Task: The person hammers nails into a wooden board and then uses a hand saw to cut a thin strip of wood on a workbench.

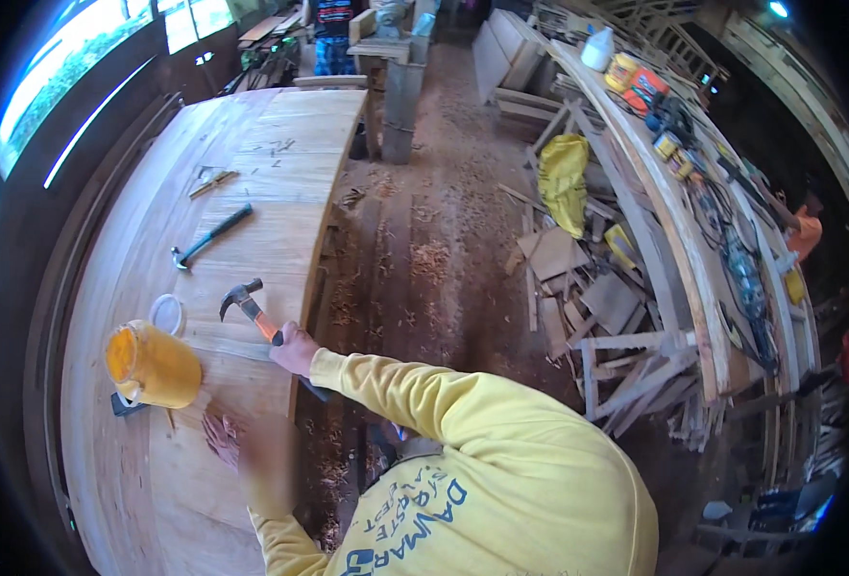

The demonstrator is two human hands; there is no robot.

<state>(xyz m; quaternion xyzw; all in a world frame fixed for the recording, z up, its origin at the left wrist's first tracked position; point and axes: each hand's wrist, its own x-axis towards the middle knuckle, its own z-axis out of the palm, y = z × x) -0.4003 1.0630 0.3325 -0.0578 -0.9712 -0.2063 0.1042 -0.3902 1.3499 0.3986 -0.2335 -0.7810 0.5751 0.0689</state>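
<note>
Sawdust-strewn workshop floor runs beside a broad pale wooden tabletop (252, 163). At its near edge the right hand (293, 348) wraps an orange-handled steel claw hammer (248, 305), whose long axis runs up-left from the fist. The left hand (237, 444), blurred, lies flat, fingers spread, below a yellow plastic jar (153, 365).

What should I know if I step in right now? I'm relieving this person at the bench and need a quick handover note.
Right hand: gripping an orange-handled claw hammer, head raised over the wooden panel.
Left hand: resting flat on the panel near its edge, blurred; whether it holds a nail cannot be told.
Nearby: yellow jug beside a white lid; a second, dark-handled hammer further up; loose nails at the far end.
Done: cannot tell from here.
Left: hammering at the near edge appears in progress.
</note>
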